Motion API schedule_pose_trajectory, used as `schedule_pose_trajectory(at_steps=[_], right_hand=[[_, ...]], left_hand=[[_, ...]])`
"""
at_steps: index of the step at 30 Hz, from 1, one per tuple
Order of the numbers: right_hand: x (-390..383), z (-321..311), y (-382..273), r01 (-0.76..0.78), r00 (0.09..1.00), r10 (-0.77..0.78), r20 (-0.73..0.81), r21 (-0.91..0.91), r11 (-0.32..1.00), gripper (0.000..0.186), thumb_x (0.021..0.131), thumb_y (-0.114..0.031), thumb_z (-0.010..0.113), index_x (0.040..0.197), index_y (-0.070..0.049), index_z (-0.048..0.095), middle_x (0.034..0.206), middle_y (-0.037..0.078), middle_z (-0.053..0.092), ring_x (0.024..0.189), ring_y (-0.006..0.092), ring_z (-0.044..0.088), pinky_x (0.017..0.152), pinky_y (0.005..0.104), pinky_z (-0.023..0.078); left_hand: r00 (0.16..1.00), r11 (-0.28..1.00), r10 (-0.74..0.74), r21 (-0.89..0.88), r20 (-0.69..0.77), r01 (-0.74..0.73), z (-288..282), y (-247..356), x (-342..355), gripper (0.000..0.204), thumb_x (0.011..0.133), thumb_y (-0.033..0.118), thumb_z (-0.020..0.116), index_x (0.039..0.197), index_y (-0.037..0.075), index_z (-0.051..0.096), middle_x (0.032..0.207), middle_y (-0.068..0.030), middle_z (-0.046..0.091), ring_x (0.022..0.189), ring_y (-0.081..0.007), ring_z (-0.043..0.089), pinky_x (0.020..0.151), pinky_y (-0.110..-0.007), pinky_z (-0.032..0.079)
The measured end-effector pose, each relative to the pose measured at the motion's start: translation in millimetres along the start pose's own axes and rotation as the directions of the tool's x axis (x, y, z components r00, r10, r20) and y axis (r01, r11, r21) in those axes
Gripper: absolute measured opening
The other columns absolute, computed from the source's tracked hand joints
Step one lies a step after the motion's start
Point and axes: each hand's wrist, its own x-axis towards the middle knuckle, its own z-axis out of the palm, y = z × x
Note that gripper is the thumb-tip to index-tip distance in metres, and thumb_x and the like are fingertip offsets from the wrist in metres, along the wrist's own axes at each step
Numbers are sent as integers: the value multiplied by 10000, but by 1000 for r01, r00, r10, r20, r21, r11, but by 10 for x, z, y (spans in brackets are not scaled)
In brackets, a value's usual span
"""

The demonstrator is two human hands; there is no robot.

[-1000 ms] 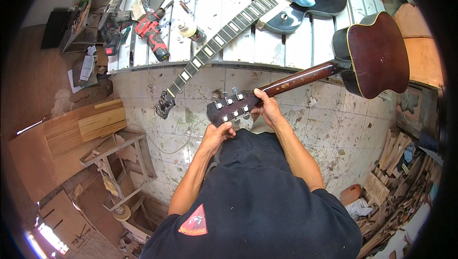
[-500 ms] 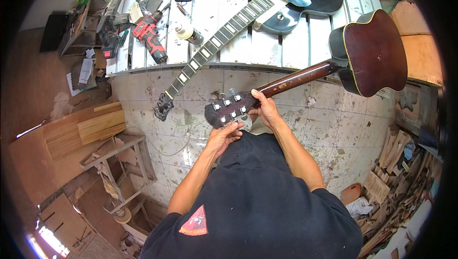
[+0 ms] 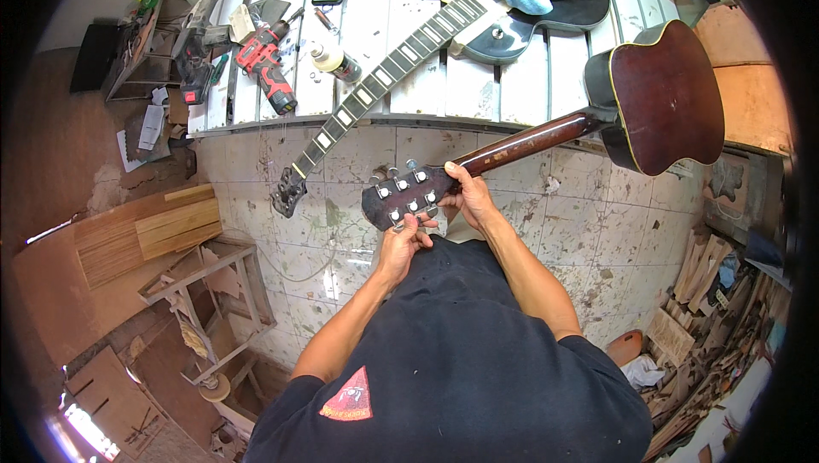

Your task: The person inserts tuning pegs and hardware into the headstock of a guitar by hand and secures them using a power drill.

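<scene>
Clasping guitar neck [image 3: 533,139], right hand [image 3: 472,196] thumb uppermost, left hand [image 3: 399,250] curled at tuning pegs [image 3: 413,206], grip unclear.

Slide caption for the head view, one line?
Left hand at the headstock, right hand gripping the neck of a brown acoustic guitar, back facing up, by a white slatted workbench.
</scene>
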Motion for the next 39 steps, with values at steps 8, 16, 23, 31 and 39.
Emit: schedule_pose_trajectory(at_steps=[8, 16, 23, 31, 39], right_hand=[[-3, 1, 0, 28, 1000, -28, -6, 5, 1000, 430, 921, -439, 722, 1051, -37, 640, 933, 66, 691, 798, 151, 702, 613, 299, 618], [-9, 15, -30, 18, 1000, -18, -8, 6, 1000, 437, 922, -427, 724, 1067, -26, 627, 940, 73, 685, 802, 151, 700, 612, 305, 619], [7, -14, 7, 27, 1000, -27, -11, -4, 1000, 431, 924, -420, 719, 1072, -24, 632, 924, 76, 690, 809, 151, 700, 637, 298, 611], [13, -18, 29, 21, 1000, -21, -6, 13, 1000, 430, 925, -420, 719, 1076, -26, 636, 972, 78, 684, 837, 164, 696, 661, 306, 603], [24, 48, 23, 29, 999, -28, -23, 52, 998, 424, 928, -402, 721, 1062, -10, 637, 942, 86, 684, 820, 172, 695, 625, 312, 589]], left_hand=[[1000, 1000, -7, -8, -23, 7, 58, 4, 13, 520, 1069, 432, 495, 1248, -42, 610, 1141, -152, 701, 791, -136, 618, 779, -299, 532], [1000, 998, 28, 63, 0, -28, -19, -13, 27, 524, 1069, 434, 510, 1177, -59, 649, 1038, -119, 705, 812, -139, 650, 797, -302, 536], [1000, 997, -24, 75, -14, 25, 126, 78, -8, 451, 1015, 307, 656, 1286, -46, 588, 1211, -178, 688, 879, -182, 693, 824, -319, 550], [998, 998, -45, 47, -50, 47, 137, 15, 63, 456, 991, 317, 693, 1320, 17, 594, 1285, -139, 681, 851, -147, 705, 775, -302, 566], [1000, 1000, 17, -12, -20, -17, 288, -111, 88, 499, 1048, 434, 539, 1338, 29, 562, 1287, -153, 661, 872, -172, 711, 801, -314, 571]])
